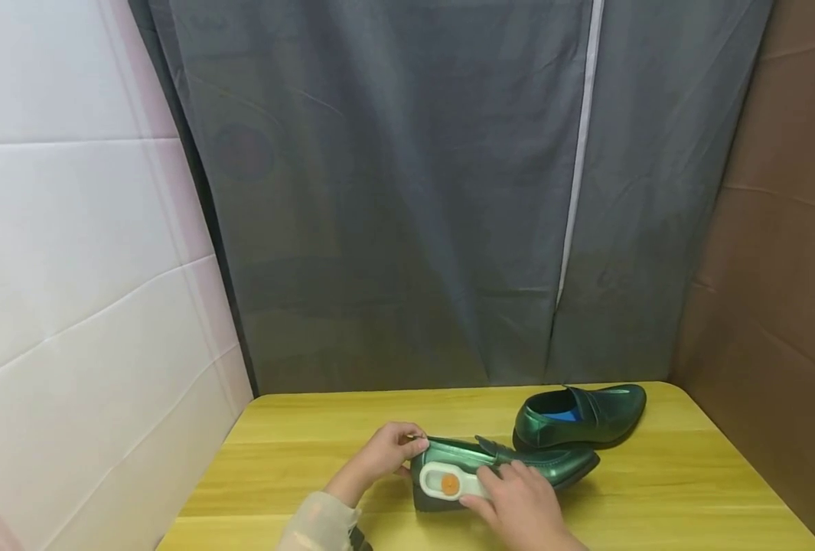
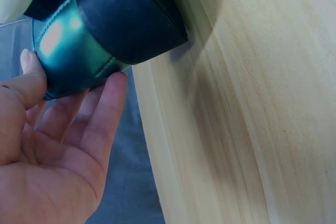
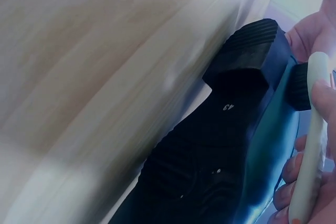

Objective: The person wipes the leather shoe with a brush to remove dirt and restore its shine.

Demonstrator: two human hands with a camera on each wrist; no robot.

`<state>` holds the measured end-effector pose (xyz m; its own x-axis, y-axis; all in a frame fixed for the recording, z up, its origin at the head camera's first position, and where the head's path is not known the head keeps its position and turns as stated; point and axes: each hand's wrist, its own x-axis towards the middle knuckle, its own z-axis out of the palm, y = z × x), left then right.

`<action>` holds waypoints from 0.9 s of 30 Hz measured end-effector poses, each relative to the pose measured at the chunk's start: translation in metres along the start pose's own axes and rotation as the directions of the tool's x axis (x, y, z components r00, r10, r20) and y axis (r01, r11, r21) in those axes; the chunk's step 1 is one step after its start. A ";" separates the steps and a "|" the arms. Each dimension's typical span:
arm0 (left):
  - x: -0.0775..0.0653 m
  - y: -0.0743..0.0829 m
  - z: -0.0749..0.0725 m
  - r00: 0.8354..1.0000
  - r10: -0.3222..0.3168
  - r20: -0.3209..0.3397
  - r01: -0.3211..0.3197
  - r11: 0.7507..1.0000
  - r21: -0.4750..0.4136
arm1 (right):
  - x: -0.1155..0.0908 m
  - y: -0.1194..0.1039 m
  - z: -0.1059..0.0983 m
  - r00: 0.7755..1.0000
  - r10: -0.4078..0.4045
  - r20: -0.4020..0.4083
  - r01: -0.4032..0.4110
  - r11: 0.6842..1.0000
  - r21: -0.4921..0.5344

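A shiny dark green loafer (image 1: 572,464) is on the table, toe to the right. My left hand (image 1: 388,451) grips it at the heel, thumb on one side and fingers on the other, as the left wrist view shows at the shoe's back (image 2: 68,51). In my right hand (image 1: 523,505) is a white brush (image 1: 435,480) with an orange spot on its back. Its dark bristles (image 3: 300,86) touch the side of the loafer near the heel. The black sole (image 3: 205,145) and block heel face the right wrist camera.
A matching green loafer (image 1: 586,417) with a blue patch inside stands behind and to the right. The yellow wood-grain table (image 1: 297,459) meets a grey curtain (image 1: 393,229) at the back. White cloth (image 1: 90,268) hangs at the left, brown cloth (image 1: 779,268) at the right.
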<state>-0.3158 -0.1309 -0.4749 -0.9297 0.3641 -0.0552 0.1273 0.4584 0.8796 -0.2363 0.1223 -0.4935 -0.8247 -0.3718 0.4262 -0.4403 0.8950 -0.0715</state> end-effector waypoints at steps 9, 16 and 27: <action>-0.001 0.000 0.000 1.000 -0.017 0.006 0.017 0.999 -0.034 | -0.008 0.010 -0.002 0.998 0.035 -0.045 -0.034 0.999 0.019; 0.000 0.000 0.000 0.999 -0.026 0.023 0.027 0.998 -0.052 | -0.013 0.019 -0.004 0.997 0.062 -0.038 -0.061 0.998 0.012; 0.001 0.000 0.000 0.999 -0.032 0.024 0.034 0.998 -0.058 | -0.020 0.036 -0.006 0.996 0.092 -0.021 -0.092 0.996 0.014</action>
<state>-0.3168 -0.1307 -0.4754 -0.9247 0.3687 -0.0949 0.0759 0.4228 0.9030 -0.2331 0.1638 -0.4989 -0.8540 -0.2825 0.4370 -0.3679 0.9217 -0.1229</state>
